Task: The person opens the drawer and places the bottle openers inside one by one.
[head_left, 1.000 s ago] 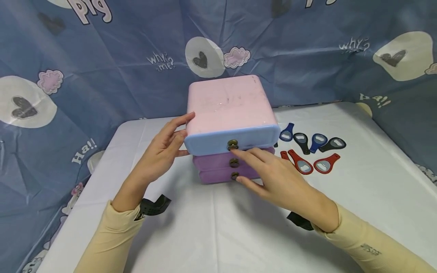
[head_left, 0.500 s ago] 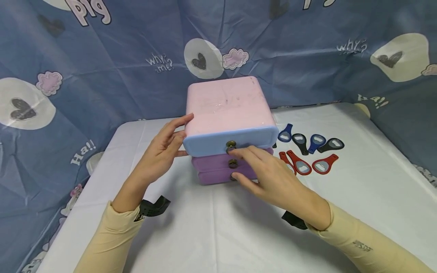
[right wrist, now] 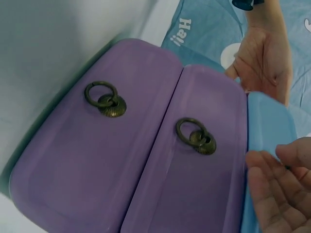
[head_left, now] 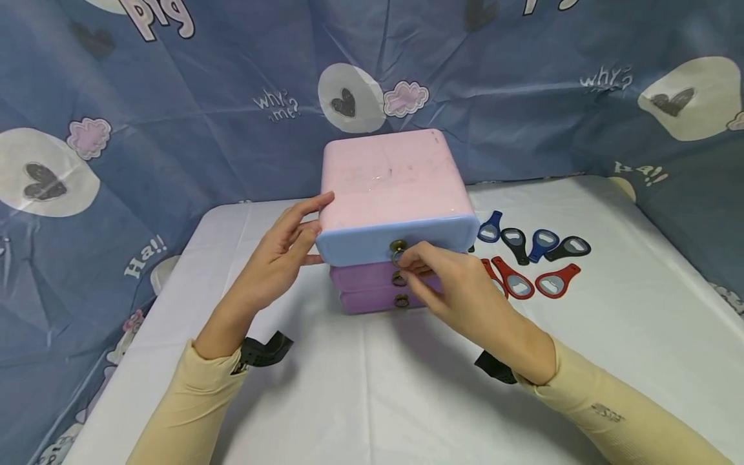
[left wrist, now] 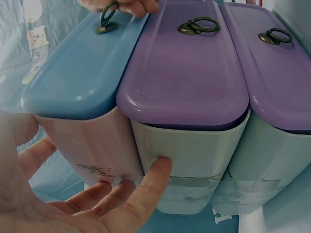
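A stacked drawer box with a pink top [head_left: 395,181] has a blue top drawer [head_left: 349,247] over two purple drawers [head_left: 360,278], all closed. My left hand [head_left: 270,261] rests on its left side, fingers spread; in the left wrist view the left hand [left wrist: 92,204] touches the pink and pale green sides. My right hand [head_left: 471,297] pinches the blue drawer's ring pull [head_left: 398,256] between thumb and fingers. The left wrist view shows that ring [left wrist: 108,14] lifted. In the right wrist view the right hand [right wrist: 282,189] is at the blue front, its grip partly cut off.
Right of the box, on the white table [head_left: 610,349], lie several bottle openers: red ones [head_left: 514,279] in front, blue [head_left: 543,243] and black [head_left: 569,247] ones behind. A patterned blue cloth [head_left: 232,142] hangs behind the table.
My right hand's fingers have closed on the blue drawer's ring, and its thumb has risen from near the lowest pull. The left hand stays on the box's side.
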A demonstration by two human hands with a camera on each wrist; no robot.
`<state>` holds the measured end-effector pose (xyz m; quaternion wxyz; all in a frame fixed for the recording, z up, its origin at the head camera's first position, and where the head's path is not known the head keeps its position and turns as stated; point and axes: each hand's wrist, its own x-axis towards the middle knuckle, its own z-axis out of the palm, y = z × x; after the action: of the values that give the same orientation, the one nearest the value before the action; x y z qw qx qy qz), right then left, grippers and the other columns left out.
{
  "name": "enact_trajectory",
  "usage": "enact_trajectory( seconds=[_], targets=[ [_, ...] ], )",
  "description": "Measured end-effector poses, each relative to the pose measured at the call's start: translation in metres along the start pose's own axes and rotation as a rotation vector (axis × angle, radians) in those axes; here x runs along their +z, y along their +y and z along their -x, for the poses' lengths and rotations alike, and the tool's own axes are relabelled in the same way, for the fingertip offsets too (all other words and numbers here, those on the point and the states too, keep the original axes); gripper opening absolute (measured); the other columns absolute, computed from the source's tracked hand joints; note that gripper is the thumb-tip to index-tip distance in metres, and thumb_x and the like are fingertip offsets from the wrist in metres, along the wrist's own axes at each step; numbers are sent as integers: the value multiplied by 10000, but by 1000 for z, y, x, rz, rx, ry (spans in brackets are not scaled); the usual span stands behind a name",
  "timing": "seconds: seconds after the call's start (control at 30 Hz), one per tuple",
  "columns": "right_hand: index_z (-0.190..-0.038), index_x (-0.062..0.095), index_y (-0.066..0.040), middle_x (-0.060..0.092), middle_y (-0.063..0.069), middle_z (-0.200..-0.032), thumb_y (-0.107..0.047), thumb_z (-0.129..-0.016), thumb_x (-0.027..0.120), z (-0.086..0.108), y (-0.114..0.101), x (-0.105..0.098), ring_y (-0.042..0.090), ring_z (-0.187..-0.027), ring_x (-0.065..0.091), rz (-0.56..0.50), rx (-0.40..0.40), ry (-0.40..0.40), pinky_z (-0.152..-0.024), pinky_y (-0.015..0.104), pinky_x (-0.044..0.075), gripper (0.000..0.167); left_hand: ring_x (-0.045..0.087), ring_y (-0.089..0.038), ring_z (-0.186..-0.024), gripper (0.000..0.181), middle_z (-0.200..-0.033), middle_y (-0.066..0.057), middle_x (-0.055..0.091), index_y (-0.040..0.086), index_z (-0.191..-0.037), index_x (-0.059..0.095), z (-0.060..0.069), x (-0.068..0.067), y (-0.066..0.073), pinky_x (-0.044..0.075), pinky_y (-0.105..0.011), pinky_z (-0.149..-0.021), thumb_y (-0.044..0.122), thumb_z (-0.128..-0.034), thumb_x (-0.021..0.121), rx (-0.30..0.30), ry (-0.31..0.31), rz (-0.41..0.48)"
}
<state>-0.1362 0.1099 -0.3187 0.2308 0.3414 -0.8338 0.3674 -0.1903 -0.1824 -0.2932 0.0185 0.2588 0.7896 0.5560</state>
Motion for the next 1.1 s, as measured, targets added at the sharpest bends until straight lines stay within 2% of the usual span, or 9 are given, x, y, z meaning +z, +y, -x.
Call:
enact_trajectory(
  seconds=[0.17,0.7,0.9,1.1],
  targets=[
    [-995,715,-77,786,8,-969,58,-936,764,0,0,-2,113,-890,779,-15,-21,24,-805,249,656,155,636,-169,-1292,488,-1676,36,355,258,-1657,421,0,-1,0,648,-292,-933,231,-1171,456,-8,-5,8],
    [-1030,735,-75,785,-6,-997,15,-956,767,1,-8,-18,77,-911,762,-13,-36,-44,-816,221,646,121,611,-121,-1363,488,-1703,32,361,264,-1663,407,-1,-2,5,632,-274,-952,249,-1176,435,-4,-30,-12],
    [-1023,740,-114,794,-37,-986,-23,-941,795,5,-16,-23,69,-906,753,78,-81,-54,-780,273,649,134,600,-125,-1377,491,-1707,36,344,262,-1668,398,-1,-2,4,629,-280,-967,241,-1178,422,-8,-33,-5],
    [-997,737,-136,788,-64,-950,-24,-914,799,9,-26,-25,38,-851,740,143,-114,-65,-732,243,633,153,592,-230,-1404,491,-1714,34,334,286,-1666,399,1,-3,2,632,-291,-963,280,-1176,432,-21,-18,-33]
  ],
)
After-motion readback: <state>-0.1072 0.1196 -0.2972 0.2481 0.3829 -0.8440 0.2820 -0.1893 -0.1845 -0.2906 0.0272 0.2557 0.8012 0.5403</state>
